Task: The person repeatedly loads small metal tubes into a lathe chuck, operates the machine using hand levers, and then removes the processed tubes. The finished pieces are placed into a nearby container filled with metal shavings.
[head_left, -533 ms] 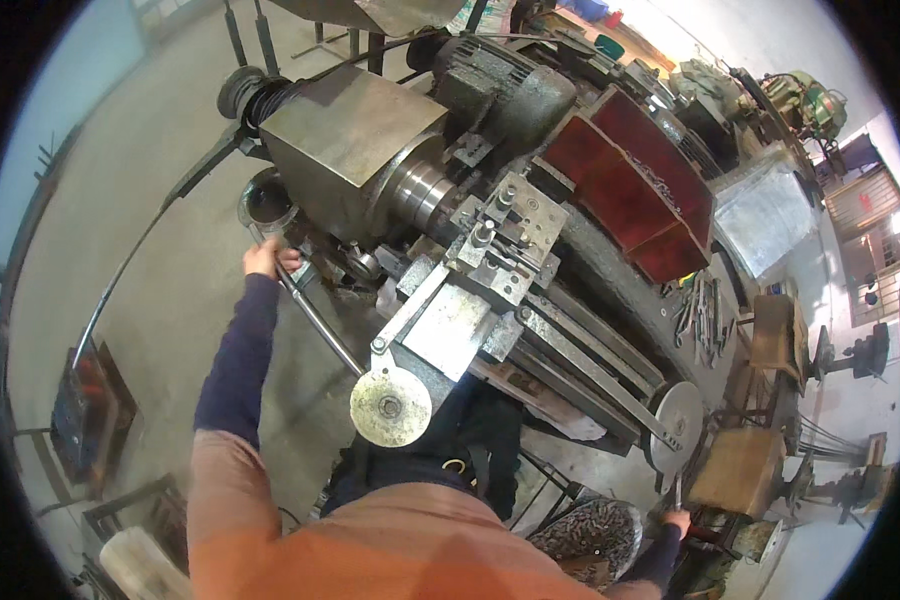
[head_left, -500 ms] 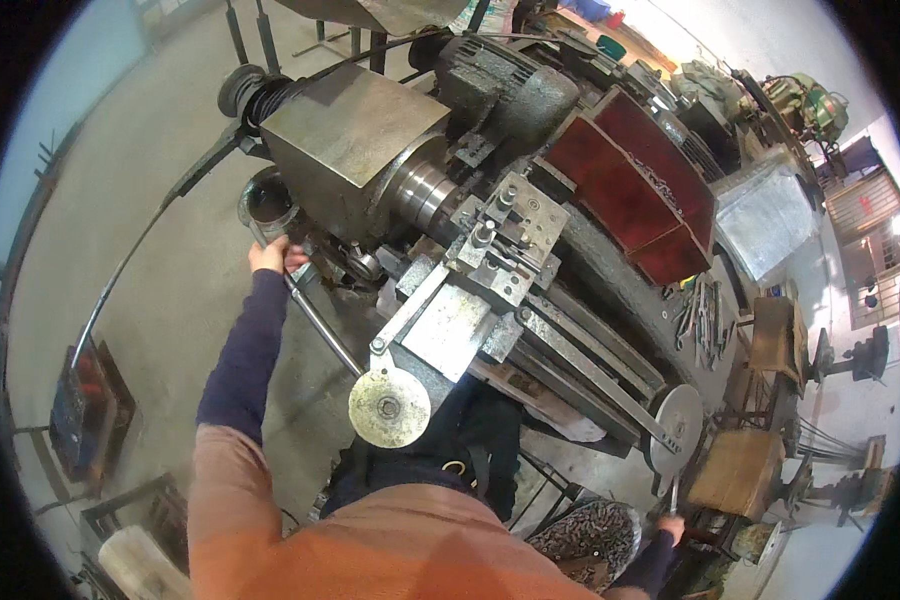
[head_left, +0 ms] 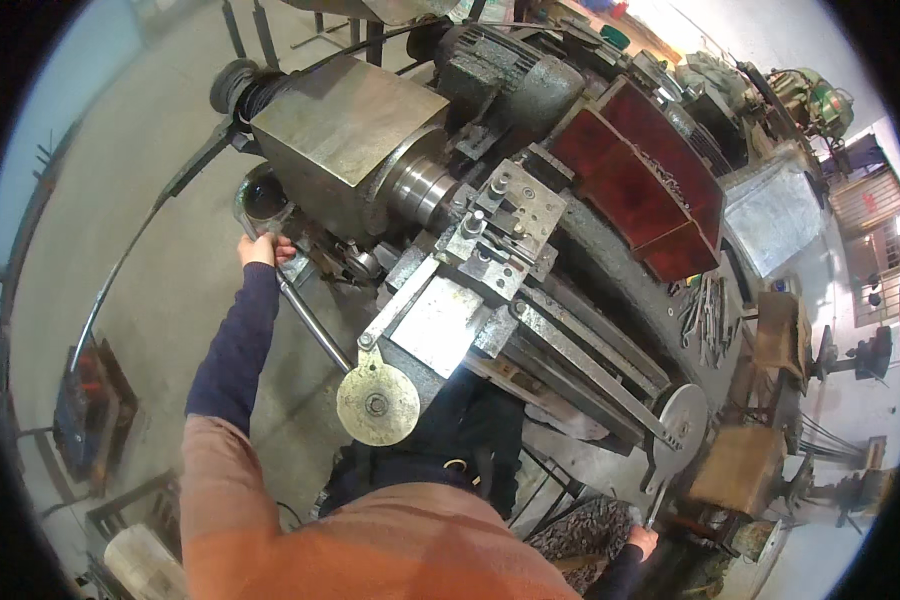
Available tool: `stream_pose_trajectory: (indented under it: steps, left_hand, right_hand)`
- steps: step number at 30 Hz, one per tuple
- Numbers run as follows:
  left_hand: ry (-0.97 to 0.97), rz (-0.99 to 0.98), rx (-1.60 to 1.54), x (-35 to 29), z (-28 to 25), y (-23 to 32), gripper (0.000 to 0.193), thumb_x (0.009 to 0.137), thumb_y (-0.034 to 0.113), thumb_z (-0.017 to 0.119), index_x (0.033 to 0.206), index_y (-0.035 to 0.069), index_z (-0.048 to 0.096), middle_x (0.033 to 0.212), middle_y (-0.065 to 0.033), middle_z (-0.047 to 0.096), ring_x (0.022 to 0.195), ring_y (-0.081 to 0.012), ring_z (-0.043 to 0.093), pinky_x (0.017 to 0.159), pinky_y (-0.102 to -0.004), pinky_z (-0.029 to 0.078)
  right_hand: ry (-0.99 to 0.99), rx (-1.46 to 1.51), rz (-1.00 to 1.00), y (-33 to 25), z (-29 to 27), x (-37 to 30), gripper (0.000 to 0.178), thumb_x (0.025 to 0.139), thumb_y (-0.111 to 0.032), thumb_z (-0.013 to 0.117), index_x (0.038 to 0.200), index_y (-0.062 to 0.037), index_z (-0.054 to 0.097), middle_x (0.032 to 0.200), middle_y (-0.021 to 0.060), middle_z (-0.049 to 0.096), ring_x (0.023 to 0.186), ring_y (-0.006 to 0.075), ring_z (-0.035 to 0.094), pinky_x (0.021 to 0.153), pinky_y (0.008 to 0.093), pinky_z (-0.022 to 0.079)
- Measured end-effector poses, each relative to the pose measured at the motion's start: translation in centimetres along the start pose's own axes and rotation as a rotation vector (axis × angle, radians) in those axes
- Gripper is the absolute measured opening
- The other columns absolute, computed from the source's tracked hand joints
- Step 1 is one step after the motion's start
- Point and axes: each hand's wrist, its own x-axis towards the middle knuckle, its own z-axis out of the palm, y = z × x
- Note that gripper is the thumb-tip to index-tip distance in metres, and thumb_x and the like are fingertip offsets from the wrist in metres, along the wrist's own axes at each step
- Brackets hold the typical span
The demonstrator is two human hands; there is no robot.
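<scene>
Tool block of grey metal, squat and studded with bolts, near the middle of a workshop machine, viewed from above. Well to the left of the block, the left hand, clenched around the upper part of a long metal rod. From that grip, a slant down and right toward a round, pale disc, lower left of the block. Far below and right of the block, the right hand, fingers curled around the lower end of a short metal handle. Just above this handle, a second round disc, joined to a long flat bar slanting down and right from beside the block. Up and left of the block, a large metal box with a shiny ring on the side nearest the block. Above the block, a grimy motor. To its upper right, a dark red tray. Farther right and lower, a cluster of metal hand tools. Well below the block, beside the right hand, small dark metal pieces, heaped.
</scene>
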Motion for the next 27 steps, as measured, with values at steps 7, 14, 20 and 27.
stream_pose_trajectory:
  steps: [7, 14, 20, 27]
  left_hand:
    - [0.016, 0.177, 0.244, 4.9, -2.0, -3.7, 0.021, 0.07, -0.003, 0.044, 0.091, -0.008, 0.043, 0.067, -0.0189, 0.06, 0.047, -0.0256, 0.061, 0.037, -0.0307, 0.046]
    - [0.043, -0.029, 0.081, 0.2, 0.5, 0.4, 0.02, 0.069, -0.002, 0.044, 0.088, -0.009, 0.044, 0.067, -0.0191, 0.06, 0.048, -0.0256, 0.062, 0.04, -0.0328, 0.049]
    - [0.031, 0.026, 0.138, 0.9, 0.5, -0.7, 0.02, 0.071, -0.001, 0.045, 0.09, -0.008, 0.045, 0.068, -0.0179, 0.061, 0.048, -0.0242, 0.061, 0.039, -0.0321, 0.048]
    - [-0.007, 0.02, 0.076, 1.5, -0.5, -1.1, 0.022, 0.072, 0.001, 0.047, 0.092, -0.006, 0.044, 0.069, -0.0162, 0.061, 0.048, -0.0225, 0.061, 0.037, -0.0294, 0.044]
  right_hand:
    - [0.107, -0.147, -0.207, 1.2, 1.0, 9.9, 0.032, 0.063, -0.026, 0.059, 0.082, -0.001, 0.065, 0.088, 0.0218, 0.063, 0.087, 0.0373, 0.06, 0.076, 0.0438, 0.047]
    - [0.041, -0.163, -0.336, 1.3, 1.3, 16.5, 0.031, 0.062, -0.023, 0.062, 0.084, -0.0018, 0.065, 0.084, 0.0194, 0.064, 0.082, 0.0345, 0.062, 0.074, 0.0421, 0.048]
    - [0.04, -0.174, -0.22, 2.6, 2.3, 13.9, 0.033, 0.064, -0.025, 0.06, 0.084, 0.0003, 0.063, 0.091, 0.0202, 0.064, 0.089, 0.036, 0.061, 0.078, 0.0421, 0.048]
    - [0.005, -0.109, -0.012, 1.3, 1.3, 3.1, 0.042, 0.068, -0.034, 0.052, 0.093, -0.0019, 0.062, 0.097, 0.022, 0.062, 0.093, 0.0395, 0.058, 0.081, 0.0461, 0.045]
